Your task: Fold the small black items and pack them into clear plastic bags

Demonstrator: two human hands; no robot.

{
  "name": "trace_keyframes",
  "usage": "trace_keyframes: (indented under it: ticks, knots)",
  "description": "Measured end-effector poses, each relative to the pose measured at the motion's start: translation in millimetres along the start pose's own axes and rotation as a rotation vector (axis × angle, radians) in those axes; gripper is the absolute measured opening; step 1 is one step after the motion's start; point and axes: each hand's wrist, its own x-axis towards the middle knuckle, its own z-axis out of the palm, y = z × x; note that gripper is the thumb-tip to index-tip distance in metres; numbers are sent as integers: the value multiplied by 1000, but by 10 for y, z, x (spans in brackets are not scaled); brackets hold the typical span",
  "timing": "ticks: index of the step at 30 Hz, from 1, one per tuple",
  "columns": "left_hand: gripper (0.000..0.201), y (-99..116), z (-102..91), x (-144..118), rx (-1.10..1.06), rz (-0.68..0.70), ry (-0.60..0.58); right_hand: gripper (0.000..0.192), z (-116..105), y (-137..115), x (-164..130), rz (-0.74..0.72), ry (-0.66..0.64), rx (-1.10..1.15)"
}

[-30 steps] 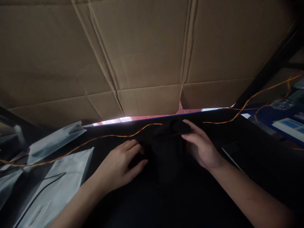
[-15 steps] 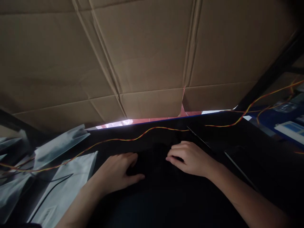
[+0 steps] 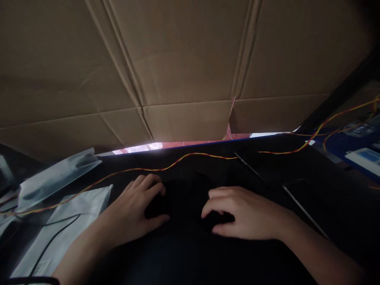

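Both hands rest on a dark object (image 3: 187,202) lying mid-bench, too dim to identify, the left hand (image 3: 135,209) with fingers loosely spread at its left edge, the right hand (image 3: 243,213) curled over its right side, a red-yellow twisted wire (image 3: 178,160) just behind them.

Cardboard sheet (image 3: 184,59): plain brown, no print or marking readable.
Grey bag, near left (image 3: 74,221): a pale label patch sits at its lower corner; the lettering is too dark and small to read.
Grey bag, far left (image 3: 56,174): no text visible.
Blue-and-white items, far right (image 3: 363,156): pale panels that may carry print; blurred, nothing legible.
Black work surface (image 3: 190,253): no signs, numbers or brands readable.
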Motion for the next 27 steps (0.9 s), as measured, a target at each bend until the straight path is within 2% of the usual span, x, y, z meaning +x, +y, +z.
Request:
trace_keyframes:
  ticks: [3,4,6,9,11,13,14,15,17,19,21,23,27]
  knots:
    - [55,-53,71,-20,-35,-20,-11,50,102,-7,-13,-56,-92,17]
    - [62,-79,100,-25,-40,-29,-19,50,115,12,-25,-64,-120,19]
    - [68,-138,153,-25,-36,-36,1,40,93,60,-60,-63,-180,32]
    - [54,-220,186,-2,-15,-17,74,25,0,89,-109,-52,-237,54]
    - [39,-243,159,24,15,11,125,20,-31,52,-113,-59,-187,75]
    - [25,-227,106,53,55,40,163,39,0,-17,-87,-85,-72,110]
    - [18,-204,78,68,73,59,165,40,39,-52,-65,-100,-9,117]
    - [13,-172,56,82,89,82,156,33,89,-82,-41,-119,44,105]
    - [15,-94,37,110,131,116,178,23,202,-109,1,-163,77,23]
    - [19,-18,52,127,223,66,349,24,304,-88,23,-209,20,-71]
    - [16,38,80,123,349,-29,600,16,370,-42,18,-255,-64,-85]
    - [12,72,97,93,421,-10,760,14,396,-8,-8,-278,-112,-7]
    - [15,126,80,12,418,227,761,4,381,-51,-55,-277,-154,254]
